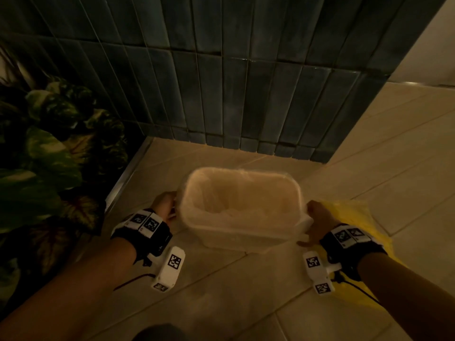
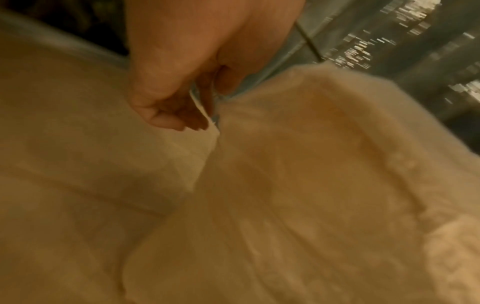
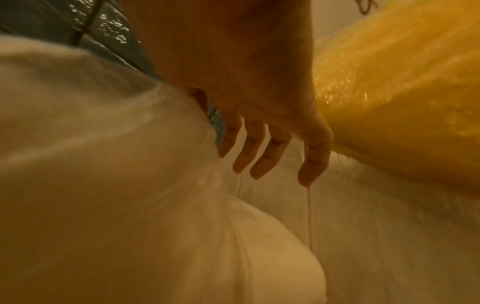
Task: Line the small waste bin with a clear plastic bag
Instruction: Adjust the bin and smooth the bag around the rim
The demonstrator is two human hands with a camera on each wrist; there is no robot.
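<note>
At the bin's left end, an edge of the clear plastic bag [image 2: 205,115] is pinched by the curled left hand [image 1: 163,205]. Between the hands, on the floor tiles [image 1: 221,291], the small waste bin [image 1: 242,232] is set with its long axis running hand to hand, both equally near, the bag already draped inside. At the right end, the right hand [image 1: 318,217] is held with fingers [image 3: 259,160] straight and apart; whether film is gripped cannot be told, and a yellow bag [image 1: 354,217] is seen beyond it.

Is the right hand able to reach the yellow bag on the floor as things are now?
Probably yes. The right hand is open beside the bin, holding nothing, and the yellow bag lies just under and behind its wrist, with nothing between them.
</note>
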